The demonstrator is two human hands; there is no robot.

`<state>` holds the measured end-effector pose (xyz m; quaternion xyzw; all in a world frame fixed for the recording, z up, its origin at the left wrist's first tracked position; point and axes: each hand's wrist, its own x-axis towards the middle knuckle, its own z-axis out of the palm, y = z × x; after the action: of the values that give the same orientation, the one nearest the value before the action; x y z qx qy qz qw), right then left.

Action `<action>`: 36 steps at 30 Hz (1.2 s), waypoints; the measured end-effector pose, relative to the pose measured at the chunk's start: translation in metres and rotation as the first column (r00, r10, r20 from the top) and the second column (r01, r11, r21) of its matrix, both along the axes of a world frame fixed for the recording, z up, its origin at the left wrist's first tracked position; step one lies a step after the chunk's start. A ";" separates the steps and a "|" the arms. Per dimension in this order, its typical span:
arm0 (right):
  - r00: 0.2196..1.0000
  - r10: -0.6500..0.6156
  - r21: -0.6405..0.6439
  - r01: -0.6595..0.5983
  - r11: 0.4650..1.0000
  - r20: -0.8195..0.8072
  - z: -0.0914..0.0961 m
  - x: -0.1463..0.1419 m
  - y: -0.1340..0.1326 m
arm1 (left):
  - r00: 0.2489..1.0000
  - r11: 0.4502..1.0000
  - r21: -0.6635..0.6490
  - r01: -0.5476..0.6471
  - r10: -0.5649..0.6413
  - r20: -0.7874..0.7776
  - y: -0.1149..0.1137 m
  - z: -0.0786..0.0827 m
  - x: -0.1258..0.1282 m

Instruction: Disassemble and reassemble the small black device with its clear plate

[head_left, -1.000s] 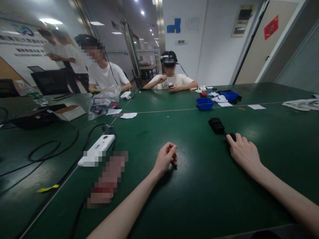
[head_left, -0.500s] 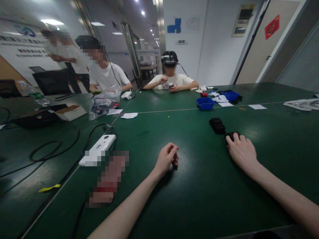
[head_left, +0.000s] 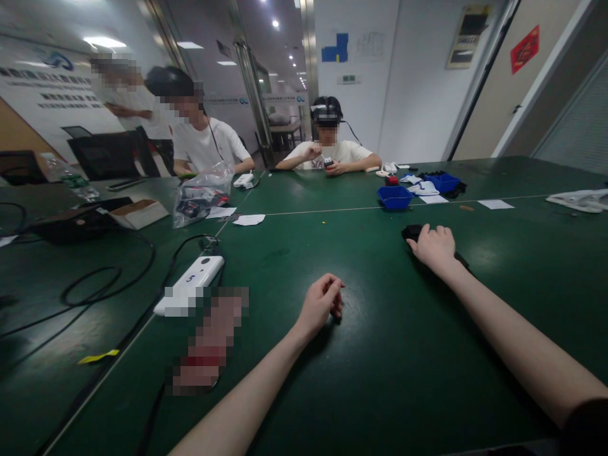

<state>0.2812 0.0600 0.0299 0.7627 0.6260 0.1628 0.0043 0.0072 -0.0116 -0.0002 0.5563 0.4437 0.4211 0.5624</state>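
Note:
My right hand point(head_left: 433, 246) reaches over a dark, block-shaped object point(head_left: 411, 232), its fingers bent down on the object's right part and its thumb along the near side. Most of that object is hidden by the hand. Just behind the wrist, a second black object point(head_left: 463, 258) lies on the table, largely covered by my forearm. My left hand point(head_left: 322, 303) rests on its side on the green tabletop, fingers loosely curled and thumb close to the index finger. Nothing shows in it.
On the left lie a white device marked 5 point(head_left: 197, 275), a blurred-out flat item point(head_left: 213, 339) and black cables point(head_left: 114, 297). A clear plastic bag point(head_left: 202, 193) is farther back. Blue trays point(head_left: 395, 197) stand at the back right. Two people sit across the table; others stand behind.
My right hand has moved forward and left, from the nearer black object onto the farther one. My left hand stays in the same place. The view has shifted slightly.

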 end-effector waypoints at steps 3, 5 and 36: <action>0.999 -0.037 -0.070 0.034 0.997 -0.038 -0.001 0.002 0.010 | 1.000 1.000 0.001 -0.001 0.001 -0.006 0.000 0.000 0.000; 0.996 -0.052 -0.101 0.045 0.994 -0.070 0.000 0.001 0.013 | 1.000 1.000 0.000 -0.004 0.004 -0.004 0.000 0.000 0.000; -0.089 -0.040 0.020 -0.590 0.807 -0.995 -0.029 -0.107 -0.072 | 0.982 0.980 0.096 -0.174 0.180 -0.061 0.009 -0.010 -0.004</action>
<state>0.1746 -0.0117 0.0004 0.4645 0.6027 -0.5734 -0.3037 0.0032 -0.0023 -0.0105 0.5538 0.4911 0.4695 0.4813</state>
